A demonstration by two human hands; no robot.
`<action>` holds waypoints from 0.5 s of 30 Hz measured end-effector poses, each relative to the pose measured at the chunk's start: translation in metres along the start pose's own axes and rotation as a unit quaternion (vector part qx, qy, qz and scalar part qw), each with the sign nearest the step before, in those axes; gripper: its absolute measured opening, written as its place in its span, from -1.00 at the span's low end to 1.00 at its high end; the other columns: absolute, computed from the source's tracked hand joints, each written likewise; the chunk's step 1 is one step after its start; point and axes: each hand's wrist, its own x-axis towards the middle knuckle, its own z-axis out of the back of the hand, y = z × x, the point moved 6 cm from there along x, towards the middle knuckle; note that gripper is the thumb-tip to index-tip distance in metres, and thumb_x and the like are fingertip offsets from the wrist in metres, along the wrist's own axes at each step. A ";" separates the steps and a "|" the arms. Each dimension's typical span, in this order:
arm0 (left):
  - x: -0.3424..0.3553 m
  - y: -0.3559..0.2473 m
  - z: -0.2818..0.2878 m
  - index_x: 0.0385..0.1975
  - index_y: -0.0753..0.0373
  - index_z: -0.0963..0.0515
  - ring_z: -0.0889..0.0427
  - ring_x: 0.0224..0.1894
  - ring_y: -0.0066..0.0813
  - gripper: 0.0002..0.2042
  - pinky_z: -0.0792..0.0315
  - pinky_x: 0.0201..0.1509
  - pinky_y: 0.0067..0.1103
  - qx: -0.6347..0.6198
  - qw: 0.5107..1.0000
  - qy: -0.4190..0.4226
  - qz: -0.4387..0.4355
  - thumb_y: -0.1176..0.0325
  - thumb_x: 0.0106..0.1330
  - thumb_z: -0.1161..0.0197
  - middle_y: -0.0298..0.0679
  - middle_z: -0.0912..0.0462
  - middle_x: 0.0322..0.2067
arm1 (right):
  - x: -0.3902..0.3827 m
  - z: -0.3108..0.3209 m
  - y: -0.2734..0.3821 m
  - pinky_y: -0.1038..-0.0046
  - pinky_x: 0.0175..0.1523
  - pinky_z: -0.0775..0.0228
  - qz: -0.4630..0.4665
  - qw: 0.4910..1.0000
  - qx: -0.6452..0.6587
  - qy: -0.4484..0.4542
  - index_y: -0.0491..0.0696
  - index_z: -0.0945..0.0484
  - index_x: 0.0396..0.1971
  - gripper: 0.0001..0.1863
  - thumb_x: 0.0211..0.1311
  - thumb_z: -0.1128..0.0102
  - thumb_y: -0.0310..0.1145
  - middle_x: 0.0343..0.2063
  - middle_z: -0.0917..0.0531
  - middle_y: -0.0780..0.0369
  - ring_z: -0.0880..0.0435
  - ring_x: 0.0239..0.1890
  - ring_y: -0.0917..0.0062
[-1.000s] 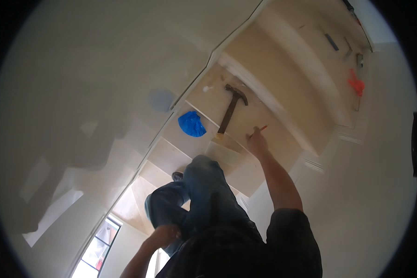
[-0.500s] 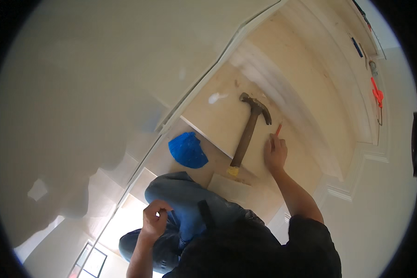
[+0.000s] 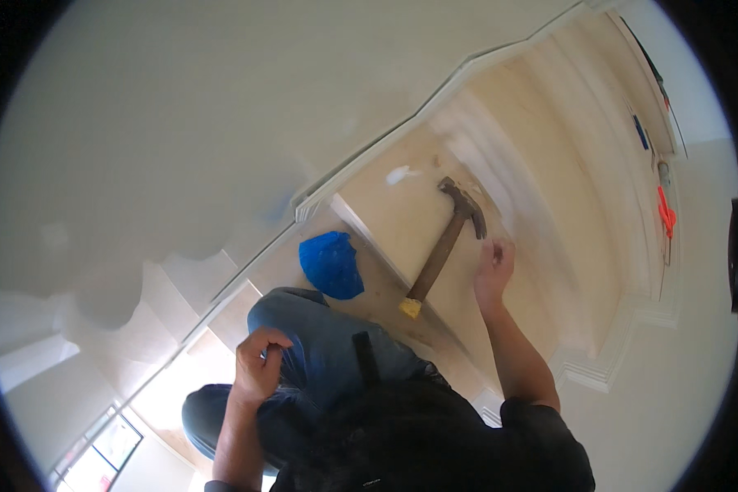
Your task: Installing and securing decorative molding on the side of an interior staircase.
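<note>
My right hand (image 3: 494, 271) is over a pale wooden stair tread (image 3: 402, 213), just right of the hammer's claw. Its fingers are bent together; the red pencil seen in them half a second ago is hidden now. A claw hammer (image 3: 441, 254) with a dark head and brown handle, yellow at its end, lies on the tread. Over my jeans-clad leg, my left hand (image 3: 259, 365) is closed with thumb and forefinger curled together. Anything small in that pinch cannot be made out. A blue rounded piece (image 3: 331, 264) with one uneven edge lies on the lower step, beyond my knee.
Curved steps (image 3: 566, 164) rise to the right. On a higher one lie a bright red tool (image 3: 666, 213) and a blue-handled tool (image 3: 640, 133). A smooth pale panel (image 3: 221, 98) with a raised edge borders the stairs on the left, and a white wall stands at right.
The view has tilted, shifting the stairs in the picture. My right hand has turned, and its pencil no longer shows. My left hand has moved slightly left; the hammer still lies on the tread.
</note>
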 end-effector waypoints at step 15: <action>-0.109 0.025 -0.019 -0.32 0.37 -0.63 -0.70 -0.28 -0.42 -0.79 -0.54 -0.11 -0.55 -0.040 0.982 -0.165 0.089 0.72 0.27 -0.03 -0.19 -0.71 -0.35 | 0.149 -0.156 0.035 0.11 0.12 -0.58 -0.005 0.934 -0.199 0.297 -0.09 -0.75 -0.09 -0.65 0.34 -0.27 -0.14 -0.16 -0.79 -0.06 -0.77 -0.05 0.03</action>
